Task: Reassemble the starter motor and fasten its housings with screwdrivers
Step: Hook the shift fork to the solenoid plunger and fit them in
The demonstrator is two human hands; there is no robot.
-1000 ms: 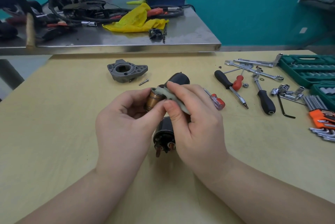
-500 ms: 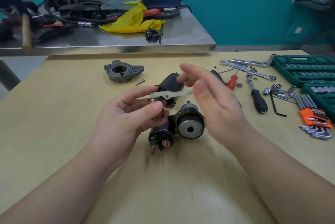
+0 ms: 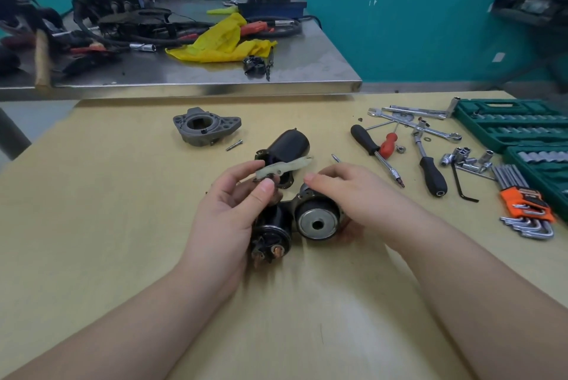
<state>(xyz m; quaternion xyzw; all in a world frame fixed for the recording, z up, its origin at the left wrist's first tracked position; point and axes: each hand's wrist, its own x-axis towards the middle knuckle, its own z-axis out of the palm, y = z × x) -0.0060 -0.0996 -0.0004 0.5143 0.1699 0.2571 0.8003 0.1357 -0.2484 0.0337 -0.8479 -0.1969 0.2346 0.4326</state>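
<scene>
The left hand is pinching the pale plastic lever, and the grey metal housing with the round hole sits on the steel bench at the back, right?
Not quite. The head view shows the grey metal housing lying on the yellow wooden table, not the steel bench. The left hand does pinch the pale plastic lever.

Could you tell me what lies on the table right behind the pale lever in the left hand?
A black motor casing lies on its side behind the lever. The lever and left hand cover part of its open mouth, so its inside cannot be seen.
</scene>
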